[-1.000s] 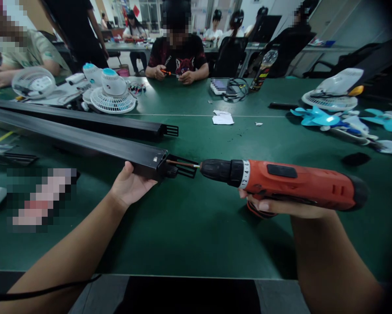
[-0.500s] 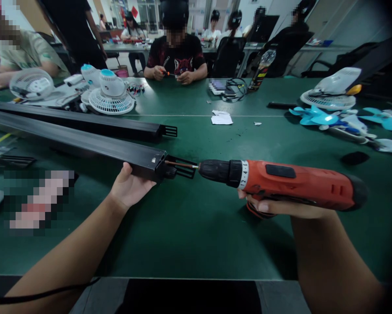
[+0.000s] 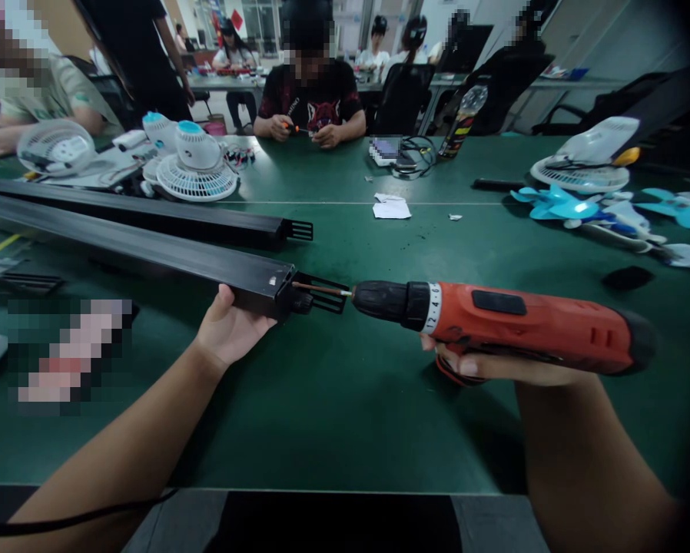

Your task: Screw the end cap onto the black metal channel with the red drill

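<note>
My left hand (image 3: 233, 326) is wrapped round the near end of a long black rectangular bar (image 3: 207, 257), thumb on its near side and fingers beneath. A slotted black bracket (image 3: 327, 296) and a small dark knob stick out from that end. In my right hand (image 3: 483, 365) is a red and black cordless drill (image 3: 529, 322), pointing left. Its long thin bit (image 3: 325, 289) reaches along the bracket to the bar's end face; the exact contact point is too small to make out. Behind lies a second black bar (image 3: 218, 219) with a similar bracket.
White fan parts (image 3: 198, 169) are piled at the back left. Blue fan blades (image 3: 558, 206) and a white fan head (image 3: 598, 150) lie at the right. A bottle (image 3: 463, 123) and scraps of paper (image 3: 392, 207) are farther back. A person (image 3: 310, 100) works across the green table (image 3: 345, 430).
Almost nothing differs. The drill sits very slightly farther right and its back end a little lower; my left hand and the bar hold their place.
</note>
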Tool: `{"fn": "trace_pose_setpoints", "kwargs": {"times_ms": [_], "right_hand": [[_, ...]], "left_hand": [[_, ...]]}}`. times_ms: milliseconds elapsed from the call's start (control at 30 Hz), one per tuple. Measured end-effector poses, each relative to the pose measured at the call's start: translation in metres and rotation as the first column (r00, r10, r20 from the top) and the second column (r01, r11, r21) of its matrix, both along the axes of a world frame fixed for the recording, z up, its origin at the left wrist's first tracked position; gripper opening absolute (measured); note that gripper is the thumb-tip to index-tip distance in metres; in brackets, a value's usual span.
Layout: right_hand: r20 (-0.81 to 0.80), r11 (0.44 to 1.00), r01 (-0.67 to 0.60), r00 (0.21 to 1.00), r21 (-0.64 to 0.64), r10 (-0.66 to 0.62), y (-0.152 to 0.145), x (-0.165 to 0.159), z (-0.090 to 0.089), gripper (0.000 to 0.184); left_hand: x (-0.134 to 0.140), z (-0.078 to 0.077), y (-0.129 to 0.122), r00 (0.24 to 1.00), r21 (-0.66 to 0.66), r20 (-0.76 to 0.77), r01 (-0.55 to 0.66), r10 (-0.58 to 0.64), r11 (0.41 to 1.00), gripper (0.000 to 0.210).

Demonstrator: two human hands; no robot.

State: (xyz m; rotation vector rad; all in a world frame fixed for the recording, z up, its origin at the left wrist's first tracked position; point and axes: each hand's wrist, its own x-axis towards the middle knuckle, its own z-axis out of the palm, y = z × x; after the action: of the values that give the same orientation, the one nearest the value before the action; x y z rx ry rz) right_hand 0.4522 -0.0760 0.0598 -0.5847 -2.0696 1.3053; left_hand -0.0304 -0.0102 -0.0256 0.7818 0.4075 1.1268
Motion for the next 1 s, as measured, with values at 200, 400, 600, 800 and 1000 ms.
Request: {"fn": "trace_pose_setpoints", "kwargs": {"times_ms": [200, 400, 600, 800, 1000], "right_hand": [[0.050, 0.999, 0.033, 0.998, -0.024, -0.031, -0.001, 0.000, 0.002, 0.024], [0.082, 0.997, 0.065, 0.995, -0.037, -0.062, -0.003, 0.008, 0.002, 0.026], [0.106, 0.994, 0.092, 0.991, -0.065, -0.085, -0.002, 0.008, 0.005, 0.026], [0.093, 0.988, 0.123, 0.989, -0.090, -0.115, -0.006, 0.002, 0.007, 0.025], [0.070, 0.993, 0.108, 0.992, -0.058, -0.104, -0.005, 0.002, 0.007, 0.020]], "left_hand": [[0.000, -0.001, 0.000, 1.000, -0.011, 0.006, 0.002, -0.002, 1.000, 0.080], [0.003, 0.001, 0.000, 1.000, -0.012, 0.007, 0.000, 0.000, 1.000, 0.081], [0.003, 0.002, -0.001, 1.000, -0.006, -0.004, -0.005, 0.005, 1.000, 0.073], [0.003, -0.001, -0.001, 0.999, -0.012, -0.026, -0.037, 0.037, 0.999, 0.083], [0.009, 0.002, -0.002, 0.998, 0.011, -0.033, -0.052, 0.052, 0.999, 0.087]]}}
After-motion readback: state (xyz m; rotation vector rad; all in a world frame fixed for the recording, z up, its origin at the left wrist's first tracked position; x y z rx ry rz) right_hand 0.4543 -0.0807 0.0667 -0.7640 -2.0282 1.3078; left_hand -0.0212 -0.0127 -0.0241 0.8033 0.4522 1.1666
